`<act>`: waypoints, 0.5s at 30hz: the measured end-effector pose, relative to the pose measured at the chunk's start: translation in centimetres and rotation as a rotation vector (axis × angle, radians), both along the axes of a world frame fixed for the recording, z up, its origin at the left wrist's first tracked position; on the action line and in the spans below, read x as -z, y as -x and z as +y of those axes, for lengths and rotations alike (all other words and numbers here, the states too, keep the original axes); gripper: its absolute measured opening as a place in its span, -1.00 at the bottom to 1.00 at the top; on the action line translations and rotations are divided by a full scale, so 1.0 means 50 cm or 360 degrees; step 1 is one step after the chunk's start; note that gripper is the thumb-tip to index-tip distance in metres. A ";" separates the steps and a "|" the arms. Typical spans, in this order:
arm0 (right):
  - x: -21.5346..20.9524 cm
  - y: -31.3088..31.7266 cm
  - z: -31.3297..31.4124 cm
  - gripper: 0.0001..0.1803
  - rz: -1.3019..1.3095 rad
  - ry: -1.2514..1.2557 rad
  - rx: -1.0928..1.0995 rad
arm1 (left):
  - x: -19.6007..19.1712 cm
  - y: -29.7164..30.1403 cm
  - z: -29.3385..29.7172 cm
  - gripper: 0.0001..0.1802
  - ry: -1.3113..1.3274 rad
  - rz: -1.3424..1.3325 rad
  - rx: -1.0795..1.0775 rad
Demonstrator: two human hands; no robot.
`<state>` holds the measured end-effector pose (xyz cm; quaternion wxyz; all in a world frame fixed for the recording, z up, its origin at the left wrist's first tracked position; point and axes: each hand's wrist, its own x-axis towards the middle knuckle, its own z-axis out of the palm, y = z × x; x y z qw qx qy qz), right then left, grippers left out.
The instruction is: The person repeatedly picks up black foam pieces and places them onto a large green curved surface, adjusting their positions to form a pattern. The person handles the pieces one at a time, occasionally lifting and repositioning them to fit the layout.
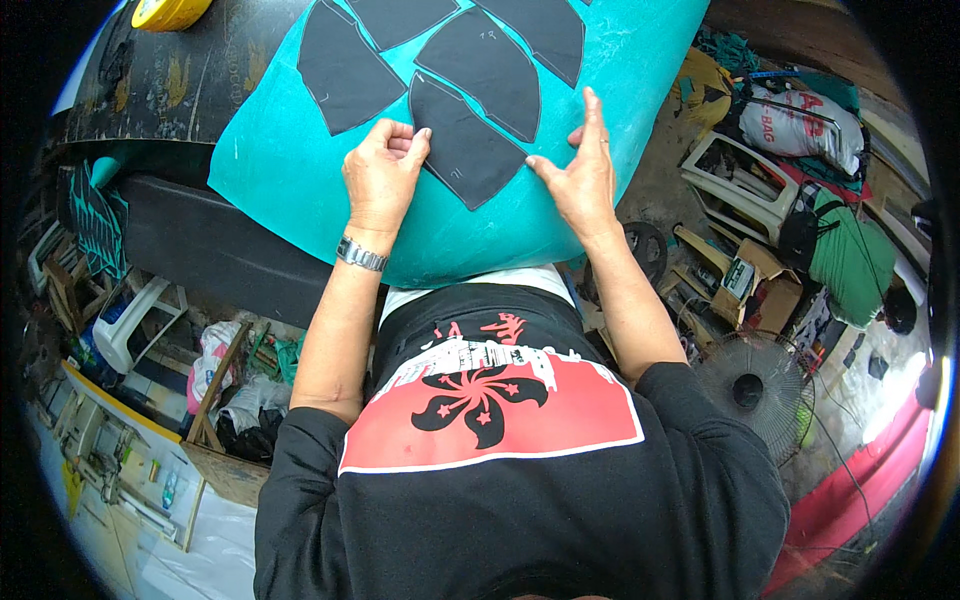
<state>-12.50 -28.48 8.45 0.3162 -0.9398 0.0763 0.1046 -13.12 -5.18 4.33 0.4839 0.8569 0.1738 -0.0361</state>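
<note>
A black panel shaped like a pattern piece, with a curved edge and a pointed lower end, lies on a turquoise sheet. At its left edge, my left hand is closed with the thumb against the bent fingers, pinching the edge. My right hand is open, fingers pointing away from me and thumb tip at the panel's right corner. Farther off, a second black panel adjoins the first. More black panels lie around it, one at the left and one at the upper right.
The sheet drapes over the near edge of a dark table, where a yellow roll sits. On the right are a white plastic chair, a white bag and a fan. A white stool stands at the left.
</note>
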 end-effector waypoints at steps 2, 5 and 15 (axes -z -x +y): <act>0.000 -0.009 0.000 0.17 -0.0141 -0.0114 0.0136 | 0.000 -0.001 0.001 -0.75 -0.0052 -0.0008 0.0036; 0.004 -0.050 0.034 0.04 -0.0616 -0.0244 0.0108 | -0.007 -0.004 0.004 -0.75 -0.0090 0.0020 0.0067; 0.133 -0.188 0.268 -0.25 -0.1102 0.0389 -0.0772 | -0.024 0.039 0.072 -0.31 -0.0463 -0.0332 0.0285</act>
